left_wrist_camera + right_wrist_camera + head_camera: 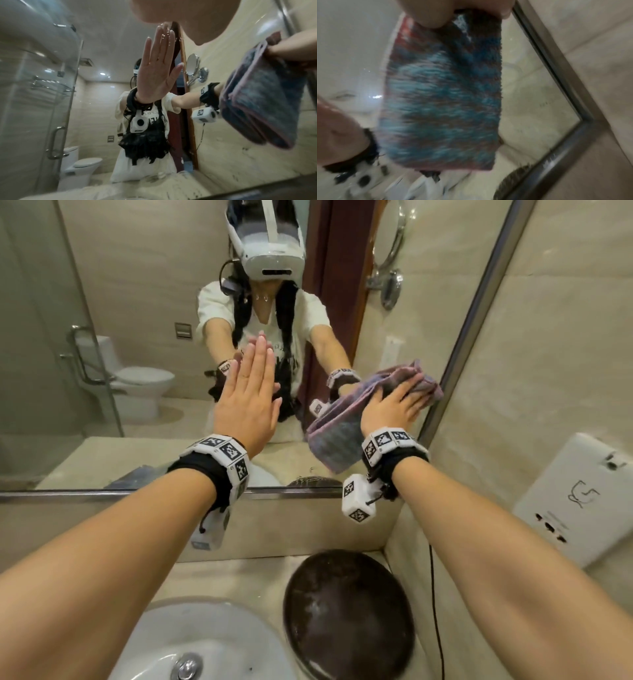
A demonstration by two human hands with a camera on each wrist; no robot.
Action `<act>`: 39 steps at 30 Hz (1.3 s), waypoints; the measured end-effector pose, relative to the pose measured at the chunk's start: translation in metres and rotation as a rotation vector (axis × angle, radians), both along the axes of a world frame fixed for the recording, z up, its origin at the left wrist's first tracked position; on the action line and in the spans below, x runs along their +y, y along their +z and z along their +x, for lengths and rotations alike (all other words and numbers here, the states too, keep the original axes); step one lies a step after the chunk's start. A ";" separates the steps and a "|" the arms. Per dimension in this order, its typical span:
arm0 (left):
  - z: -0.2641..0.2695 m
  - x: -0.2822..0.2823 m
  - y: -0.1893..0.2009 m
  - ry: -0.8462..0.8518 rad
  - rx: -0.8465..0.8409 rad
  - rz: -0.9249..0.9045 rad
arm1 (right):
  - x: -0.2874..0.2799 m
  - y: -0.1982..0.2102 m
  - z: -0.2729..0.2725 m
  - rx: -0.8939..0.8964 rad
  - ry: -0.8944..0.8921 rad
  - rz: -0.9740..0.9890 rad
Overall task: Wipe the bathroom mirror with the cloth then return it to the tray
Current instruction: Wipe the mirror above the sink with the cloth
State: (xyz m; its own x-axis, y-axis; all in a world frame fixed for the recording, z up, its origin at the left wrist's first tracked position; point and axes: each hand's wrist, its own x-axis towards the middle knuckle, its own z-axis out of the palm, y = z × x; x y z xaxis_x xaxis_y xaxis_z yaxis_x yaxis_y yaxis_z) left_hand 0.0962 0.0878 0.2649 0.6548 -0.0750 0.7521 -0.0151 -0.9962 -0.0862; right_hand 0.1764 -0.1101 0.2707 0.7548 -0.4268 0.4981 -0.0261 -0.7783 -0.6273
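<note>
The mirror (137,302) fills the wall ahead. My left hand (246,392) lies flat on the glass with straight fingers and holds nothing; in the left wrist view its palm (188,20) meets its own reflection. My right hand (397,402) grips the folded blue and pink cloth (334,436) and presses it to the glass near the mirror's right frame (479,313). In the right wrist view my fingers (433,13) curl over the top of the cloth (440,94), which hangs down blurred. A dark round tray (346,611) sits on the counter below my right arm.
A white sink (205,645) lies below my left arm, beside the tray. A white socket panel (575,498) is on the right wall, with a thin black cable (435,611) running down. The mirror reflects a toilet, a glass shower door and a round shaving mirror.
</note>
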 end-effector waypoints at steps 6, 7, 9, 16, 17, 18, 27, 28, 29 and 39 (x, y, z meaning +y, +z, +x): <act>0.000 -0.012 -0.009 -0.023 0.012 0.011 | 0.007 -0.033 -0.020 0.139 0.130 -0.140; 0.000 -0.011 -0.009 -0.024 0.011 0.020 | 0.007 -0.028 -0.024 0.109 0.172 -0.237; 0.002 -0.008 -0.006 -0.022 0.010 0.038 | 0.005 -0.010 -0.025 0.002 0.293 -0.479; 0.001 -0.006 -0.015 0.002 0.014 -0.018 | -0.005 -0.022 -0.013 -0.106 0.694 -1.184; -0.001 -0.006 -0.021 0.002 0.026 -0.010 | -0.008 -0.041 -0.016 -0.074 0.742 -1.215; -0.003 -0.007 -0.026 0.001 0.039 -0.001 | -0.012 -0.058 -0.019 -0.028 0.757 -1.211; -0.001 -0.013 -0.035 -0.030 0.099 0.040 | -0.059 -0.090 -0.026 0.278 0.266 -0.267; 0.000 -0.016 -0.037 -0.042 0.109 0.047 | -0.059 -0.094 -0.027 0.273 0.262 -0.358; 0.000 -0.019 -0.041 -0.051 0.120 0.060 | -0.057 -0.099 -0.029 0.271 0.281 -0.473; -0.009 -0.018 -0.065 -0.114 0.172 0.084 | 0.029 -0.151 -0.054 0.275 0.770 -1.004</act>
